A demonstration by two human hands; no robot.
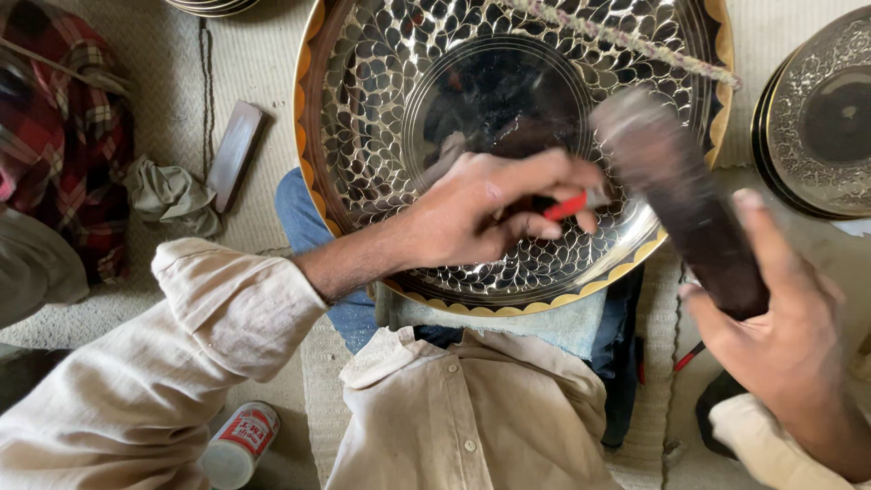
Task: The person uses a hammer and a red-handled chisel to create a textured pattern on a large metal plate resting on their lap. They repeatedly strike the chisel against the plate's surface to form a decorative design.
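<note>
A large round metal tray with an engraved leaf pattern and a gold scalloped rim rests on my lap. My left hand lies over the tray's lower middle, pinching a thin red-handled tool whose tip touches the engraved surface. To the right, my right hand grips a dark wooden block-shaped mallet, blurred, raised just above the tool's end. A twisted cord crosses the tray's upper part.
A second engraved tray stack lies at the right edge. On the woven mat to the left are a dark wooden block, a crumpled grey rag, plaid cloth and a small red-and-white can near my left elbow.
</note>
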